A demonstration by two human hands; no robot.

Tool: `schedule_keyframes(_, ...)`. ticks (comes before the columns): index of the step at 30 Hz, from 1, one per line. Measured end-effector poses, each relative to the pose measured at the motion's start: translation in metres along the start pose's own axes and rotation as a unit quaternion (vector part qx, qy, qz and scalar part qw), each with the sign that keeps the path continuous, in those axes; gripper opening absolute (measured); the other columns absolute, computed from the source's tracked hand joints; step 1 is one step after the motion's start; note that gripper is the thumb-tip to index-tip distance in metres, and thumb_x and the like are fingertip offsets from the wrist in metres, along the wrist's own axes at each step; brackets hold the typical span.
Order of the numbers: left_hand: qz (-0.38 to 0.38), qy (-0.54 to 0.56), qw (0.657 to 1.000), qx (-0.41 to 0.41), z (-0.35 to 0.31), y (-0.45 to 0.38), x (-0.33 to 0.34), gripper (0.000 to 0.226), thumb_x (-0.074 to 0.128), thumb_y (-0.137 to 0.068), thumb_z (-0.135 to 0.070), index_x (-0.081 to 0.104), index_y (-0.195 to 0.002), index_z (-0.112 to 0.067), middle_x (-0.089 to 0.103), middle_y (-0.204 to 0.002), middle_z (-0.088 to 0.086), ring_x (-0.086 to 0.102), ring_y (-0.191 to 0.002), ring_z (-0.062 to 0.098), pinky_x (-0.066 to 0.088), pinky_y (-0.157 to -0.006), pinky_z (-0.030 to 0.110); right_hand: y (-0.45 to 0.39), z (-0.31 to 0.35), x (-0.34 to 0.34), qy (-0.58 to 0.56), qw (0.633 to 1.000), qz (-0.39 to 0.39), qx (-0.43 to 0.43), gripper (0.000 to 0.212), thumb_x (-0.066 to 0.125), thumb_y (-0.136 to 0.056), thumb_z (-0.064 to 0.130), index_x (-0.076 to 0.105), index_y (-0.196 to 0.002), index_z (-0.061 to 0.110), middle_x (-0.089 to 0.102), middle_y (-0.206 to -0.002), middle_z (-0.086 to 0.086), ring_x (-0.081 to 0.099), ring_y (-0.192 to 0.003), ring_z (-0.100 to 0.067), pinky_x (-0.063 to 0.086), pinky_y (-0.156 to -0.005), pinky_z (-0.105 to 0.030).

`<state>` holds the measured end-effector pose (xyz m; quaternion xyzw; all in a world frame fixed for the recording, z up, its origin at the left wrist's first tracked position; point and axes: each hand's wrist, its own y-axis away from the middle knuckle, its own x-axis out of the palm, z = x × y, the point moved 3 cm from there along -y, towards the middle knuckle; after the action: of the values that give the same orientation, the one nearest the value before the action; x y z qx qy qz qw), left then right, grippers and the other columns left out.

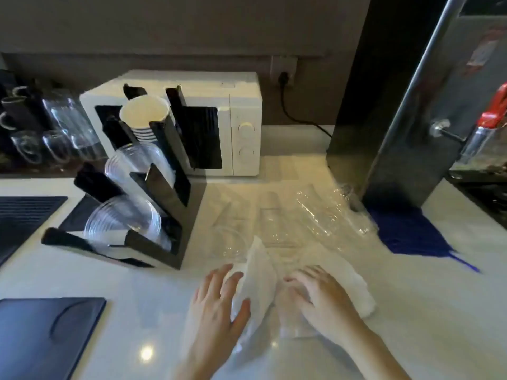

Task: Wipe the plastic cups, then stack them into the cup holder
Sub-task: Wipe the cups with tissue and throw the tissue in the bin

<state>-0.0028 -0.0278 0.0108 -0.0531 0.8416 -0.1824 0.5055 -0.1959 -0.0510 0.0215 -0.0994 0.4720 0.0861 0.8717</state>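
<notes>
Low in the middle of the counter, my left hand [216, 300] grips a white cloth [260, 272] between thumb and fingers. Beside it, my right hand [321, 294] closes over a clear plastic cup [288, 322] lying on its side, with the cloth draped around it. Several more clear cups [277, 226] stand or lie just beyond my hands, some inside a crinkled plastic sleeve [329, 212]. The black cup holder [164, 193] stands to the left. It holds two slanted stacks of clear cups [123, 220] and a stack of paper cups [144, 113] at the top.
A white microwave [241, 119] sits behind the holder. On the right are a steel machine [411, 105] and a blue cloth [406, 231] at its foot. A dark tray [49, 333] lies at the lower left, a ribbed mat [22, 215] above it, and glass mugs [55, 127] at the far left.
</notes>
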Motion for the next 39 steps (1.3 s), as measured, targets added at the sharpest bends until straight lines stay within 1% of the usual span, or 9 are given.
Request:
schedule_keyframes(7, 0.114, -0.093, 0.988, -0.042, 0.016, 0.015, 0.036, 0.041, 0.035, -0.087, -0.036, 0.056, -0.118, -0.019, 0.061, -0.127, 0.012, 0.056, -0.118, 0.033, 0.048, -0.092, 0.047, 0.003, -0.04, 0.029, 0.156, 0.984, 0.061, 0.061, 0.051, 0.035, -0.087, 0.032, 0.035, -0.137, 0.024, 0.03, -0.151, -0.007, 0.021, -0.14, -0.029, 0.019, -0.114, -0.041)
schedule_keyframes(12, 0.095, -0.071, 0.992, -0.05, 0.014, 0.028, 0.035, 0.036, 0.036, -0.088, -0.032, 0.063, -0.108, -0.019, 0.066, -0.12, 0.006, 0.06, -0.112, 0.026, 0.045, -0.094, 0.041, 0.009, -0.045, 0.03, 0.113, 0.992, -0.058, 0.004, 0.029, 0.058, -0.077, 0.017, 0.064, -0.105, 0.013, 0.068, -0.107, -0.012, 0.062, -0.1, -0.035, 0.052, -0.079, -0.042)
schedule_keyframes(18, 0.06, -0.041, 0.993, -0.095, 0.013, 0.031, 0.018, 0.033, 0.038, -0.083, -0.027, 0.069, -0.089, -0.016, 0.074, -0.084, 0.002, 0.068, -0.073, 0.023, 0.043, -0.069, 0.03, 0.011, -0.039, 0.034, -0.005, 0.985, -0.172, 0.015, 0.016, 0.062, -0.076, 0.011, 0.068, -0.091, 0.011, 0.072, -0.09, -0.008, 0.065, -0.086, -0.026, 0.05, -0.072, -0.031)
schedule_keyframes(23, -0.007, 0.041, 0.987, -0.155, 0.005, 0.047, -0.022, 0.027, 0.051, -0.087, -0.02, 0.06, -0.112, -0.015, 0.073, -0.092, 0.011, 0.066, -0.072, 0.03, 0.042, -0.062, 0.027, 0.006, -0.006, 0.028, -0.288, 0.931, -0.207, 0.085, 0.012, 0.055, -0.079, 0.018, 0.059, -0.089, 0.024, 0.064, -0.08, 0.008, 0.059, -0.073, 0.001, 0.044, -0.066, -0.013)
schedule_keyframes(26, -0.047, 0.148, 0.961, -0.227, 0.003, 0.064, -0.05, 0.029, 0.051, -0.09, -0.022, 0.05, -0.117, -0.034, 0.069, -0.101, -0.004, 0.065, -0.082, 0.02, 0.05, -0.074, 0.027, 0.002, 0.034, 0.026, -0.428, 0.886, -0.162, 0.071, 0.019, 0.054, -0.072, 0.011, 0.06, -0.083, 0.024, 0.066, -0.074, 0.01, 0.06, -0.072, -0.011, 0.048, -0.066, -0.028)
schedule_keyframes(30, -0.156, 0.164, 0.938, -0.26, 0.016, 0.101, -0.088, 0.037, 0.059, -0.084, -0.013, 0.048, -0.107, -0.039, 0.058, -0.08, -0.027, 0.058, -0.061, -0.012, 0.039, -0.06, -0.003, 0.007, 0.096, 0.026, -0.493, 0.866, -0.082, -0.029, 0.025, 0.057, -0.062, 0.009, 0.058, -0.082, 0.025, 0.067, -0.071, 0.029, 0.061, -0.068, 0.008, 0.046, -0.059, -0.006)
schedule_keyframes(33, -0.214, 0.163, 0.91, -0.315, 0.044, 0.149, -0.108, 0.034, 0.064, -0.079, -0.003, 0.061, -0.108, -0.021, 0.061, -0.067, -0.015, 0.053, -0.051, -0.008, 0.04, -0.052, 0.002, 0.018, 0.141, 0.042, -0.514, 0.853, -0.001, -0.093, 0.027, 0.063, -0.059, 0.025, 0.059, -0.086, 0.024, 0.068, -0.075, 0.028, 0.063, -0.073, 0.006, 0.047, -0.061, -0.006)
schedule_keyframes(36, -0.25, 0.218, 0.857, -0.394, 0.076, 0.206, -0.12, 0.037, 0.067, -0.076, -0.006, 0.067, -0.103, -0.031, 0.069, -0.069, -0.006, 0.054, -0.057, 0.003, 0.049, -0.057, 0.019, 0.033, 0.184, 0.075, -0.506, 0.849, 0.099, -0.117, 0.019, 0.063, -0.062, 0.031, 0.066, -0.081, 0.032, 0.069, -0.076, 0.022, 0.064, -0.073, -0.001, 0.053, -0.065, -0.016)
schedule_keyframes(39, -0.272, 0.256, 0.807, -0.457, 0.101, 0.258, -0.124, 0.032, 0.057, -0.068, -0.012, 0.069, -0.093, -0.03, 0.057, -0.043, -0.019, 0.042, -0.043, -0.003, 0.036, -0.046, 0.007, 0.053, 0.221, 0.117, -0.475, 0.842, 0.22, -0.13, 0.013, 0.068, -0.063, 0.026, 0.068, -0.075, 0.032, 0.069, -0.071, 0.016, 0.063, -0.068, -0.005, 0.053, -0.061, -0.02)
